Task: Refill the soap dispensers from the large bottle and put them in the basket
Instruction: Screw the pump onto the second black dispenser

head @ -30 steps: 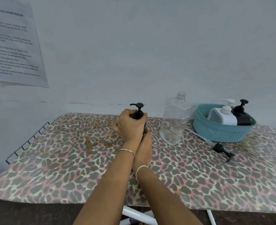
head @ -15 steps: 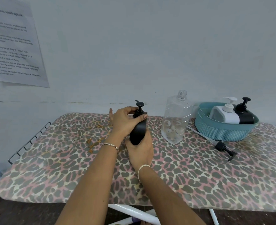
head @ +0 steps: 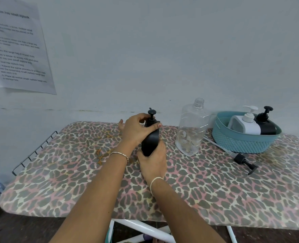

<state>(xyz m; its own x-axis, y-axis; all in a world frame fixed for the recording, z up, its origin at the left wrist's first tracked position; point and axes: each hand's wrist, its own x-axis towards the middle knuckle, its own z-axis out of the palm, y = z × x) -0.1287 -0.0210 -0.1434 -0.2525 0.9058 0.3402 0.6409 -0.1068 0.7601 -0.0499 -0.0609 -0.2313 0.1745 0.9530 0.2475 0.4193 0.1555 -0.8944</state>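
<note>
Now the teal basket (head: 241,142) sits at the frame's right, beyond the large bottle (head: 191,128). At centre we grip the black soap dispenser (head: 150,141), near upright: left hand (head: 136,132) round its pump neck, right hand (head: 154,163), nearer the basket, round its base.

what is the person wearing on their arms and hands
Both forearms are bare, with no sleeves in view. By the left hand sits a thin chain bracelet; by the right hand a thin pale band. One left nail looks painted red.
</note>
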